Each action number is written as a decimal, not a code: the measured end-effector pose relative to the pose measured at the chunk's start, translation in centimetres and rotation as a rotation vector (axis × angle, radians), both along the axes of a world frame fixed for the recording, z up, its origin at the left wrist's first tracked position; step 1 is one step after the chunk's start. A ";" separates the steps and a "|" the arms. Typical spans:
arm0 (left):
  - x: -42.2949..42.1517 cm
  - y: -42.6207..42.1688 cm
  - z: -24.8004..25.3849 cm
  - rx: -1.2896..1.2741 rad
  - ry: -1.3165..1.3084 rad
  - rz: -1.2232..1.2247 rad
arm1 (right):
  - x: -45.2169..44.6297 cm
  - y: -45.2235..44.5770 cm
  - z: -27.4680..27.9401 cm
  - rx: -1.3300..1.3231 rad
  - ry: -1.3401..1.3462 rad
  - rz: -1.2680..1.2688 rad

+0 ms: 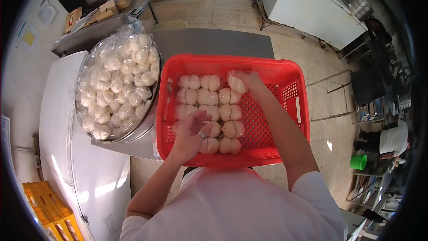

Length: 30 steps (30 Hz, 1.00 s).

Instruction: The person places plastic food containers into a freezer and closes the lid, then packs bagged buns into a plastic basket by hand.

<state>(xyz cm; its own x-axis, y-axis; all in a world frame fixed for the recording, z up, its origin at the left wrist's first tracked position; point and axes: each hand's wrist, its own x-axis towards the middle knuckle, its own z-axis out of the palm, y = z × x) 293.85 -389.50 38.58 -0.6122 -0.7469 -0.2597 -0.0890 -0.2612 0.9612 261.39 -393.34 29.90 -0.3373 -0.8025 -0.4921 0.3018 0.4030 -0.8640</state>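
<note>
A red plastic basket [167, 62] stands before me on the grey table. Inside it, bagged pairs of pale round buns [207, 97] lie in three columns over the left and middle part. My right hand [249, 80] is closed around a bag of buns [236, 83] at the top of the right-hand column. Over the lower left buns hovers my left hand [194, 131], palm turned up and fingers loosely apart, a ring on one finger; nothing is in it. Left of the basket, a large round metal pot [157, 93] is heaped with more bagged buns [117, 80].
The grey table [214, 40] runs behind the basket. White cabinets [62, 102] and yellow crates [51, 209] stand at left. A white chest freezer [312, 9] is at the back right. Far right, a person [392, 138] bends near a green bucket [358, 162].
</note>
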 end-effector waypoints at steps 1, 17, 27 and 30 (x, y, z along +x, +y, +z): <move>0.3 -0.2 0.4 -0.066 -0.041 0.018 | -0.7 -0.8 -1.4 0.017 -0.126 0.004; 3.5 0.8 -0.3 -0.284 -0.030 0.104 | 1.0 -1.2 -6.4 0.049 0.605 -0.107; 3.6 0.6 0.4 -0.425 -0.025 0.038 | 2.0 -0.4 -6.9 0.126 0.838 -0.050; 3.4 0.2 0.5 -0.441 -0.029 0.008 | 2.0 -0.7 -6.6 0.188 0.876 0.020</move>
